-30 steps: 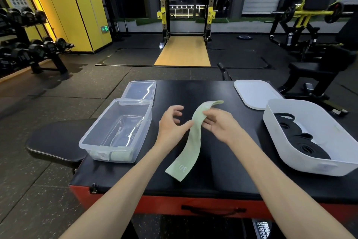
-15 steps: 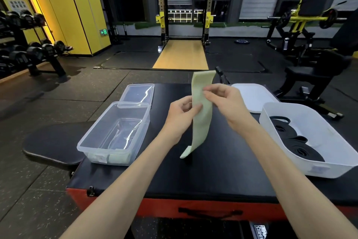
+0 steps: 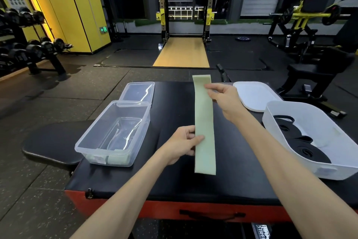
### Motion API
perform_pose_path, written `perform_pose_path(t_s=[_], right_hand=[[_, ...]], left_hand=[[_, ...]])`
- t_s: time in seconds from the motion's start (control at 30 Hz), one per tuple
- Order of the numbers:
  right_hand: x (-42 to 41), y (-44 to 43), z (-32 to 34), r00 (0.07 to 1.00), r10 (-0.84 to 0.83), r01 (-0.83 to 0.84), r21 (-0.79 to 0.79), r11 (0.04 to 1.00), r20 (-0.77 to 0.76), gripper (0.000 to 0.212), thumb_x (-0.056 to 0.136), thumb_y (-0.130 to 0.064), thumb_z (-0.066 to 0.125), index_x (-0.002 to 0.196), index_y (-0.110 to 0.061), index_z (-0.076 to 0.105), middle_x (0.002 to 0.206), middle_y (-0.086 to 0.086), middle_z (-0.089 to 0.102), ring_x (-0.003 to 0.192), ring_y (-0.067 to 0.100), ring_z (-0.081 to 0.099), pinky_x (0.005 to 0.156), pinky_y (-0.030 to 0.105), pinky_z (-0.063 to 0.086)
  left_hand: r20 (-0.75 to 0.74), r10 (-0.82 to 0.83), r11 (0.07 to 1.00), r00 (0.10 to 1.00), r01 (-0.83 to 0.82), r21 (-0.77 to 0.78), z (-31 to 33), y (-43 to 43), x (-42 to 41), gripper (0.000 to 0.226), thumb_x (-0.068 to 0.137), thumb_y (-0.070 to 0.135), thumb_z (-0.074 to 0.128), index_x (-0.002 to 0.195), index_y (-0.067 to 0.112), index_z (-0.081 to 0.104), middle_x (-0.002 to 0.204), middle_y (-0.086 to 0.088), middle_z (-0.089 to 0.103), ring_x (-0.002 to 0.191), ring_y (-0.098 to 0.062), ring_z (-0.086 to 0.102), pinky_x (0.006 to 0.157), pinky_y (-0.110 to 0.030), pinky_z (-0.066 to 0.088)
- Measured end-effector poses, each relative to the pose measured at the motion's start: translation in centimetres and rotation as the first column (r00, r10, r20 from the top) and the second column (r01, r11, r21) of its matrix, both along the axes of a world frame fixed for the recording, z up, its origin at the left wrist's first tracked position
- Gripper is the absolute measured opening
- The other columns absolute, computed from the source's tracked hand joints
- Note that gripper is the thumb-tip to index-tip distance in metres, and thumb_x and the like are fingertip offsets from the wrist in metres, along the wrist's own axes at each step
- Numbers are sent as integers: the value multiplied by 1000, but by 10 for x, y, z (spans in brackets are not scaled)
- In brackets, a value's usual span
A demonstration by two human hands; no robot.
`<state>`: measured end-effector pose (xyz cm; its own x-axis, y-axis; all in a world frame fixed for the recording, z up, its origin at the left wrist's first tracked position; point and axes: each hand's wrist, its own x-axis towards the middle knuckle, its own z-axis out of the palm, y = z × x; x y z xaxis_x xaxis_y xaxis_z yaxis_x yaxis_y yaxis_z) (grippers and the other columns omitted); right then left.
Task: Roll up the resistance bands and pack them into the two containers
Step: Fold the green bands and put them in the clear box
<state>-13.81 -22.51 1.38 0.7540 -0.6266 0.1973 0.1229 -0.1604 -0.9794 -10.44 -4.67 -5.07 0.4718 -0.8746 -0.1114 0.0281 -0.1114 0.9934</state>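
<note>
Lower on the strip than half a second ago, the left hand (image 3: 182,143) now pinches the green band (image 3: 204,120) about a third of the way up, thumb on the front and fingers behind. The band's tail, which curled onto the black pad (image 3: 174,182) then, now hangs straight and appears clear of it. At twelve o'clock from that hand, the right hand (image 3: 224,99) pinches the band's right edge just under its top end, so the strip stands upright and flat between the two grips.

The band looks light, thin and limp, probably slightly tacky. It should roll easily if taken across its full width at one end, and it will spring loose if released.

At nine o'clock from the band sits the clear container (image 3: 93,136), with what look like pale green rolls (image 3: 118,160) at its near end. At three o'clock the white container (image 3: 313,114) holds coiled black bands (image 3: 302,141). Farther off lie the clear lid (image 3: 138,91) at eleven and the white lid (image 3: 253,95) at one.
</note>
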Motion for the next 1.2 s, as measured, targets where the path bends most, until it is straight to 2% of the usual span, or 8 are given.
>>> perform_pose_path(t_s=[0.2,0.3,0.4,0.53,0.63,0.8,0.97,1.2], right_hand=[[30,-16,-74,960,-17,-5,-80,997,-280,42,84,15,49,115,-7,65,113,11,65,93,15,61,72,17,49],[33,-18,-100,916,-55,-2,-142,990,-396,45,82,9,45,115,-12,66,107,11,66,95,22,62,80,30,52],[32,-18,-107,884,-110,-20,-272,962,-455,49,84,6,41,125,-12,61,109,9,61,93,19,57,74,24,46],[40,-20,-112,836,-135,-162,-474,866,-532,54,88,4,35,138,-10,47,134,11,50,125,28,42,94,27,39],[44,-21,-119,765,-202,-273,-592,758,-612,51,92,1,32,140,-11,42,133,10,43,122,33,31,90,28,32],[27,-14,-116,770,-229,-303,-657,690,-596,26,95,-2,32,114,-4,50,102,6,43,112,34,35,83,40,42],[-30,18,-102,923,-127,-131,-609,783,-362,25,95,-8,45,114,-7,62,94,-2,60,97,21,53,78,26,42],[-106,56,-109,925,125,-342,-646,683,-358,5,84,-21,70,89,-21,73,85,-12,63,80,4,57,74,17,44]], left_hand=[[304,112,961,946,-181,209,-32,-7,10,16,91,20,58,107,22,61,88,5,74,88,-11,69,85,-41,55],[606,40,931,795,-250,266,-34,-12,7,16,90,27,57,100,15,59,86,2,64,80,-16,58,70,-32,50],[760,-49,886,648,-323,333,-35,-11,4,32,86,39,61,104,12,57,100,-2,55,94,-21,53,79,-33,46],[776,-34,875,630,-357,328,-35,-2,-1,55,84,45,64,123,13,42,97,-3,60,93,-24,58,78,-36,48],[775,-27,905,631,-314,287,-33,5,-4,59,87,44,61,135,20,37,88,2,65,90,-19,59,76,-33,49],[728,-99,921,678,-215,325,-30,16,2,38,90,40,60,123,22,59,81,16,58,86,-8,45,82,-26,46],[731,-139,940,668,-144,310,-25,30,2,29,85,40,67,110,25,65,78,14,57,63,1,47,71,-20,44],[661,-182,978,728,63,200,-27,49,-10,16,69,35,83,79,31,71,80,8,67,64,-8,52,61,-13,41]])
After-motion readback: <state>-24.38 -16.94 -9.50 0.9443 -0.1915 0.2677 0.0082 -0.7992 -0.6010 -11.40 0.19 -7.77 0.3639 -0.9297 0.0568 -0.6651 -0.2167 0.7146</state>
